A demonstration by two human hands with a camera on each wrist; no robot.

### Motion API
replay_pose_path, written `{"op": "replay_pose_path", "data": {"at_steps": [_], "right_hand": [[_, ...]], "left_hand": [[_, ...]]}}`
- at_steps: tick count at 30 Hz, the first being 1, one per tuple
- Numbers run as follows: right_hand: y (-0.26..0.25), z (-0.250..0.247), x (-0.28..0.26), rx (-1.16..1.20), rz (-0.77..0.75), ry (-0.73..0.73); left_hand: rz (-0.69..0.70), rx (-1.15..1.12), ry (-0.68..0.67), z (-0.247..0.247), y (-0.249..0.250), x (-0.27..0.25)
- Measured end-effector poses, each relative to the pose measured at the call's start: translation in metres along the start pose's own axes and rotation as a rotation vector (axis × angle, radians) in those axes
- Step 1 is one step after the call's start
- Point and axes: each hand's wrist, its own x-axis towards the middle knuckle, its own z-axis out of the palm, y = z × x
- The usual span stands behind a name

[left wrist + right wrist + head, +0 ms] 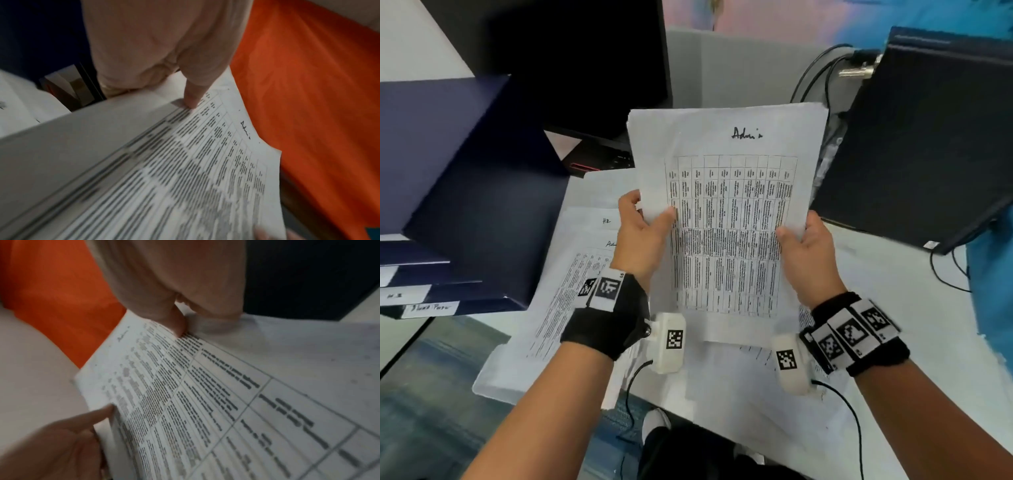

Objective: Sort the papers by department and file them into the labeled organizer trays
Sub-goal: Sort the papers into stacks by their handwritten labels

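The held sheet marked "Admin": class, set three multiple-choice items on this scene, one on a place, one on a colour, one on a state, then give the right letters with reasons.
1. Where do the organizer trays stand relative to the held sheet?
A. to its left
B. to its right
C. under it

2. What colour are the trays?
A. red
B. dark blue
C. yellow

3. How is the sheet held?
A. lying flat on the desk
B. by the left hand alone
C. by both hands, lifted off the desk

Answers: 1 A, the trays fill the left of the head view. 2 B, their walls show dark blue. 3 C, the left hand and right hand grip opposite edges above the other papers.
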Motion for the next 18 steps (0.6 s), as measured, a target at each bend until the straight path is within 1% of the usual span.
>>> {"op": "replay_pose_path", "data": {"at_steps": [1, 5, 8, 11, 14, 18], "right_hand": [[0.002, 0.009, 0.000, -0.013, 0.041, -0.012], [0.014, 0.047, -0.004, -0.082, 0.189, -0.118], [0.032, 0.078, -0.009, -0.174, 0.292, -0.204], [0.052, 0.111, -0.018, -0.209, 0.390, -0.267], [0.066, 0.143, -0.028, -0.233, 0.432, -0.326], [0.074, 0.177, -0.034, -0.267, 0.428, -0.382]], "left_hand": [[-0.013, 0.070, 0.012, -0.008, -0.008, -0.002], [-0.018, 0.274, 0.137, -0.048, -0.039, -0.010], [-0.103, 0.483, 0.144, -0.080, -0.060, -0.011], [-0.192, 0.582, 0.138, -0.113, -0.083, -0.007], [-0.252, 0.689, 0.117, -0.143, -0.097, -0.001], [-0.296, 0.755, 0.133, -0.176, -0.106, 0.015]]}}
